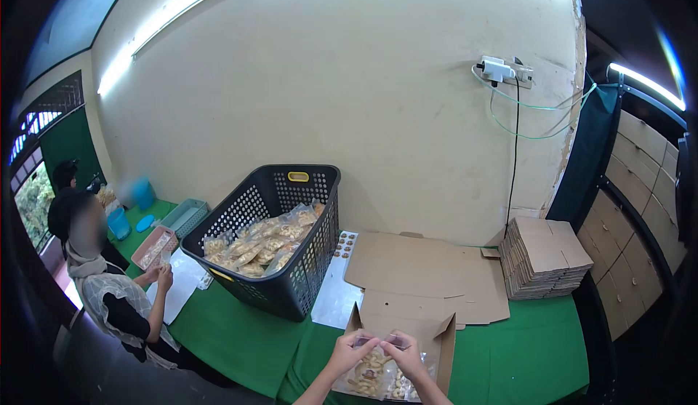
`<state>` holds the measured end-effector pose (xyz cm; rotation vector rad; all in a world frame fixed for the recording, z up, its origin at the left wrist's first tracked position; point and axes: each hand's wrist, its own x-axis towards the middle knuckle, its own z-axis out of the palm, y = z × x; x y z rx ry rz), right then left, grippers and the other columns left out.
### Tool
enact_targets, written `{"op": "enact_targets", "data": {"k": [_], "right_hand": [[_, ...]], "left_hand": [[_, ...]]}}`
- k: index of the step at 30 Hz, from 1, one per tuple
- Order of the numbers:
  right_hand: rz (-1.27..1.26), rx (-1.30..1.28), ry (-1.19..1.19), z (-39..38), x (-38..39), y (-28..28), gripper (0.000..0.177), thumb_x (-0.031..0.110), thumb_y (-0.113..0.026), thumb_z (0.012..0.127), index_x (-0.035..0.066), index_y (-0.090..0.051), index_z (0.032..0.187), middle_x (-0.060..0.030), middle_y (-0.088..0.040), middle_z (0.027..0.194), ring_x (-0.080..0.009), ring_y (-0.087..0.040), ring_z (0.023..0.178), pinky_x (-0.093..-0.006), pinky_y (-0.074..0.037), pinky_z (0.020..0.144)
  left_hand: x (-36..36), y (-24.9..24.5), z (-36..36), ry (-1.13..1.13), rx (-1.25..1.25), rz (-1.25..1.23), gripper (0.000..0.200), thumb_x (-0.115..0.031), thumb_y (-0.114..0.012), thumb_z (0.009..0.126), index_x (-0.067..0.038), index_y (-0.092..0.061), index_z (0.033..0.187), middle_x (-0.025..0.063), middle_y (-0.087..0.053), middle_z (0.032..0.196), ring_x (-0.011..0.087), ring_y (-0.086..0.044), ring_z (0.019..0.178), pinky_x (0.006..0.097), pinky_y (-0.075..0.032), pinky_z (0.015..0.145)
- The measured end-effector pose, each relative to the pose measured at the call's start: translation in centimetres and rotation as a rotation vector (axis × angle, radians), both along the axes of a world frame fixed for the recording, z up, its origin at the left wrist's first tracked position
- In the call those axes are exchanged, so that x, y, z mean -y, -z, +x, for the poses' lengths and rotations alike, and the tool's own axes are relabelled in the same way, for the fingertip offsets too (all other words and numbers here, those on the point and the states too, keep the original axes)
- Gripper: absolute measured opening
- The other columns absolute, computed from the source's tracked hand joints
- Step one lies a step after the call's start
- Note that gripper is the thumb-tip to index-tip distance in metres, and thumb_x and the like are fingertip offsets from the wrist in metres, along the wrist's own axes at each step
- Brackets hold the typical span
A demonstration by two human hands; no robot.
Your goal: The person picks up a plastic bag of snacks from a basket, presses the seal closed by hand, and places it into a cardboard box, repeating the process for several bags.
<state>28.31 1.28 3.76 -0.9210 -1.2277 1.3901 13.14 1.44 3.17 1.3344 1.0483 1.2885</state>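
Perf. plastic crate [311, 278] on desk [505, 350], far L of hands | L hand [350, 352]: fingers pinching top edge of clear snack pkt [369, 377] | pkt hangs below fingers, long axis twd wearer, over open carton [445, 355] at desk's near edge | R hand [407, 355]: fingers gripping same edge; both hands equally nr

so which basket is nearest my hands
The big dark basket, heaped with small packets; the pink basket and grey-green basket sit farther off, near the co-worker.
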Motion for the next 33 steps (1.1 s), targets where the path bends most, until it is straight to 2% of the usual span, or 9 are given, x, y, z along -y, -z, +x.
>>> {"op": "enact_targets", "data": {"k": [4,8,11,20,29,32,33], "right_hand": [[0.177,0.178,0.125,-1.5,0.3,-0.1,0.015,0.006,-0.059,0.076,0.001,-0.051,0.065,-0.0001,-0.049,0.062,-0.0071,-0.047,0.058,-0.0213,-0.038,0.054],[0.312,0.342,0.147,-2.4,0.8,-0.8,0.014,0.004,-0.058,0.074,-0.001,-0.05,0.063,-0.0021,-0.047,0.06,-0.0082,-0.046,0.056,-0.0223,-0.036,0.052],[0.308,0.325,0.114,-3.5,1.4,-0.4,0.014,0.004,-0.059,0.072,0.0,-0.05,0.062,-0.0029,-0.047,0.059,-0.0089,-0.045,0.055,-0.0226,-0.036,0.052],[0.37,0.323,-0.042,-7.1,1.9,-0.1,0.012,0.004,-0.059,0.073,-0.001,-0.051,0.064,-0.0038,-0.045,0.057,-0.0095,-0.044,0.053,-0.0237,-0.035,0.049],[0.358,0.349,-0.108,-10.8,2.3,-0.3,0.013,0.004,-0.059,0.073,-0.004,-0.051,0.066,-0.0065,-0.044,0.058,-0.0108,-0.044,0.052,-0.0245,-0.034,0.048],[0.36,0.324,-0.112,-11.6,2.3,0.7,0.012,0.004,-0.058,0.075,-0.002,-0.052,0.067,-0.0038,-0.046,0.059,-0.0089,-0.044,0.051,-0.0225,-0.034,0.047],[0.244,0.251,-0.095,-11.8,2.2,1.1,0.012,0.005,-0.057,0.076,-0.001,-0.052,0.067,-0.0029,-0.046,0.059,-0.0084,-0.044,0.051,-0.0219,-0.034,0.047]], "left_hand": [[-0.2,-0.4,-1.2,-0.121,-0.092,-0.04,0.014,-0.014,-0.065,0.077,0.0,-0.062,0.077,0.0035,-0.063,0.071,0.0062,-0.056,0.065,0.0215,-0.045,0.06],[0.5,-1.6,-1.6,-0.303,-0.207,0.158,0.017,-0.015,-0.061,0.08,0.002,-0.061,0.08,0.0059,-0.062,0.069,0.011,-0.058,0.063,0.024,-0.045,0.059],[1.0,-1.1,-2.6,-0.394,-0.302,0.185,0.019,-0.015,-0.058,0.081,0.003,-0.061,0.08,0.0076,-0.062,0.068,0.0127,-0.06,0.063,0.0243,-0.046,0.059],[1.8,-0.5,-7.1,-0.564,-0.366,0.179,0.026,-0.02,-0.052,0.085,0.0,-0.058,0.07,0.0089,-0.057,0.06,0.0184,-0.056,0.054,0.0274,-0.042,0.052],[1.2,0.4,-11.5,-0.552,-0.414,0.128,0.031,-0.023,-0.051,0.086,0.0,-0.057,0.067,0.0085,-0.055,0.058,0.0181,-0.055,0.052,0.0278,-0.041,0.05],[1.2,1.0,-12.9,-0.423,-0.342,0.013,0.027,-0.022,-0.051,0.086,0.0,-0.058,0.072,0.0084,-0.057,0.063,0.0168,-0.056,0.057,0.0274,-0.043,0.054],[1.1,1.0,-13.2,-0.418,-0.313,0.055,0.025,-0.021,-0.051,0.086,0.0,-0.058,0.077,0.0087,-0.057,0.068,0.0167,-0.057,0.06,0.0272,-0.044,0.057]]}}
